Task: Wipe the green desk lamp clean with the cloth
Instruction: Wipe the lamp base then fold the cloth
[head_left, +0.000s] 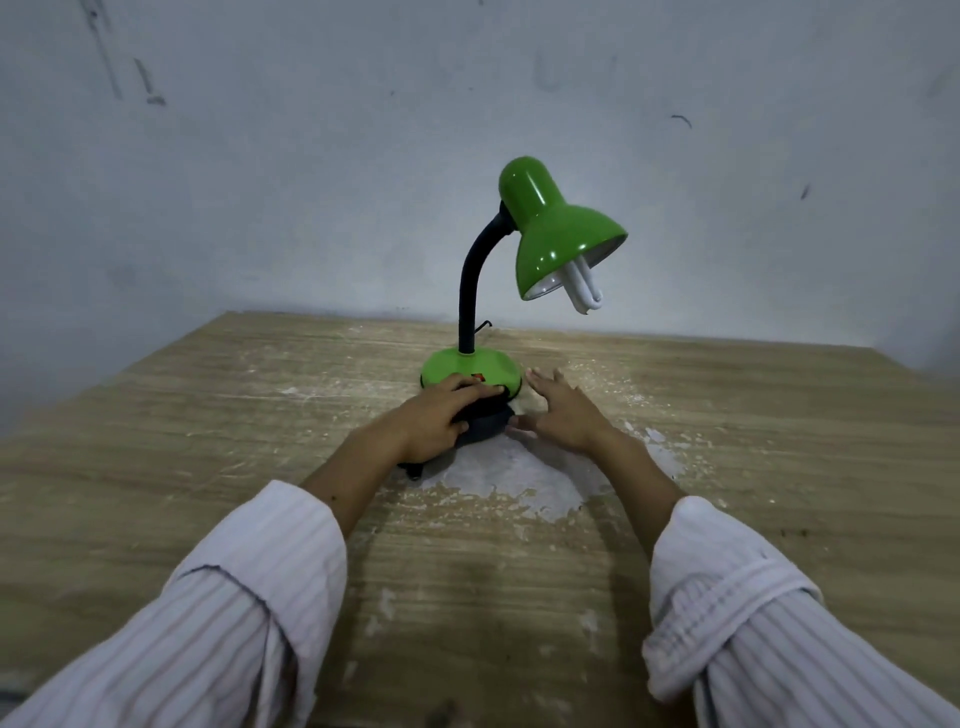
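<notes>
Left hand (436, 415) curls its fingers (462, 387) down, apparently gripping; right hand (561, 410) lies flat, fingers spread.

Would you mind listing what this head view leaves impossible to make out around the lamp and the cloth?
- Front of the lamp base: covered by the left hand and dark cloth.
- Red switch: partly covered, too small to read.
- Cord: runs behind the base, plug unseen.
- Bulb socket: hidden inside the green shade.
- Right hand: slightly blurred; contact with the cloth unclear.
</notes>
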